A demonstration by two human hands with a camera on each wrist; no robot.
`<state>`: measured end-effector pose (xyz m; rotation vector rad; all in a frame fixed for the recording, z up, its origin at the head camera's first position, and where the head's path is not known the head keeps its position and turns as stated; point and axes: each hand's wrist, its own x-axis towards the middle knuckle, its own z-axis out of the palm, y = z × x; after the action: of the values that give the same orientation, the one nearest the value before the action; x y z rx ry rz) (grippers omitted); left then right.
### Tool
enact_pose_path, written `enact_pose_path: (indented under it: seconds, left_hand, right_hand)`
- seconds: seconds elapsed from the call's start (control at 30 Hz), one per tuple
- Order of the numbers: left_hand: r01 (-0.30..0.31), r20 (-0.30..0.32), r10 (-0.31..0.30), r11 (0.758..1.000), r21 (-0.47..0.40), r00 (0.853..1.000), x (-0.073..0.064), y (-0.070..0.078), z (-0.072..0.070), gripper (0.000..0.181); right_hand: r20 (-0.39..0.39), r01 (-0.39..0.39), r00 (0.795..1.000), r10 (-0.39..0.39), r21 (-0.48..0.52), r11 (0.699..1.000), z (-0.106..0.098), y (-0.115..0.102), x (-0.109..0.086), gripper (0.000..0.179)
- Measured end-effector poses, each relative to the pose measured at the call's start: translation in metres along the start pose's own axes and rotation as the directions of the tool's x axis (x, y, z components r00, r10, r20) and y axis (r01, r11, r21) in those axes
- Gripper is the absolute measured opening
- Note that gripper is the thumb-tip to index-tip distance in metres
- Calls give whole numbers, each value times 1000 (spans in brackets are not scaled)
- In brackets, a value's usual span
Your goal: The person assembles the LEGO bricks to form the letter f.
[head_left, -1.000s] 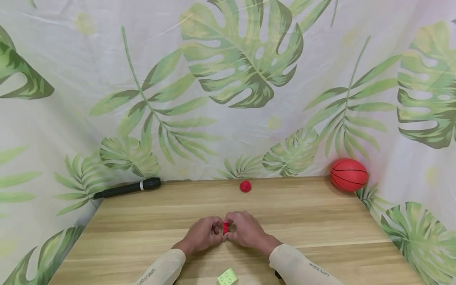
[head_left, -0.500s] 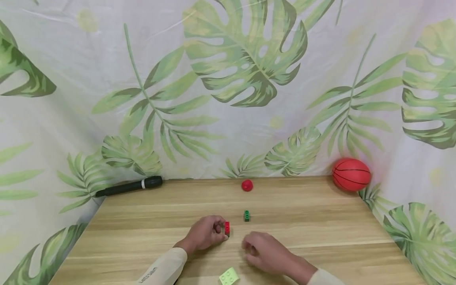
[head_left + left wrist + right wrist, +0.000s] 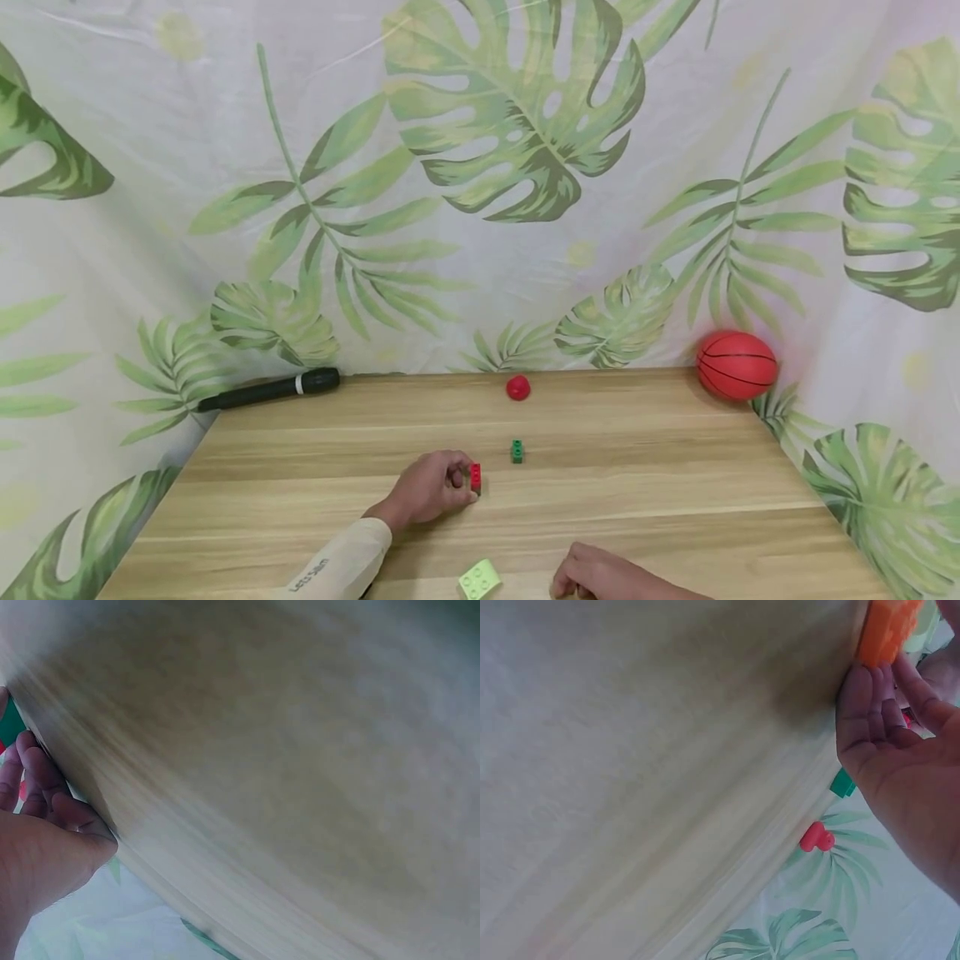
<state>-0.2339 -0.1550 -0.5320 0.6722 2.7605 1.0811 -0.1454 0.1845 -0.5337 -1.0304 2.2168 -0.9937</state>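
My left hand [image 3: 433, 487] pinches a small red brick [image 3: 476, 477] above the middle of the wooden table. In the left wrist view a green piece [image 3: 11, 724] shows by the fingertips of the left hand [image 3: 45, 832]; whether it is joined to the red brick I cannot tell. My right hand [image 3: 600, 575] is low at the front, fingers bent. An orange brick [image 3: 887, 631] appears at the fingertips of the right hand [image 3: 892, 742] in the right wrist view; whether it is gripped is unclear. It is out of the head view.
A small green brick [image 3: 517, 452] stands beyond the left hand. Near the front lies a lime-green brick [image 3: 479, 579]. Along the back are a black stick-like object [image 3: 270, 392], a small red rounded piece [image 3: 517, 387] and a red ball [image 3: 737, 365]. A leaf-print cloth [image 3: 480, 275] hangs behind.
My right hand has left the red brick and moved right and toward the front edge. The green brick came into sight as it withdrew. My left hand keeps its pinch, almost still.
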Motion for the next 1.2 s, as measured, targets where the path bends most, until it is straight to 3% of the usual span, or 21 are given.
enact_pose_path:
  seconds: [0.1, 0.13, 0.2, 0.33, 0.4, 0.67, 1.1, 1.2]
  left_hand:
    - [0, -1, 0, 1000, 3, 1000, 0, 0, 0, 27]
    - [0, -1, 0, 1000, 3, 1000, 0, 0, 0, 27]
    - [2, -1, -2, 1000, 3, 1000, 0, 0, 0, 28]
    - [2, -2, -2, 1000, 0, 1000, 0, -1, 1, 28]
    - [0, -4, 0, 1000, -1, 1000, 0, 0, 1, 27]
    - [1, 1, -1, 1000, -1, 1000, 0, -1, 0, 27]
    - [12, 8, -12, 1000, -15, 1000, -1, 0, -1, 27]
    - [9, 6, -9, 1000, -12, 1000, 0, 0, 0, 27]
  right_hand:
    - [-22, 13, 1000, -14, -16, 1000, 4, -4, -2, 15]
    - [-32, -15, 999, 17, 52, 999, 5, -7, -3, 15]
    - [-53, 29, 998, -31, -31, 999, 6, -8, -3, 12]
    - [-65, 80, 994, -84, -63, 995, 7, -8, -4, 10]
    - [-72, 139, 986, -152, -159, 977, 8, -6, -4, 6]
    - [-87, 183, 975, -204, -208, 961, 9, -3, -3, 5]
    - [-47, 47, 997, -57, -185, 982, -7, -18, -1, 17]
    - [-62, -54, 997, 47, -127, 990, -17, -25, -2, 24]
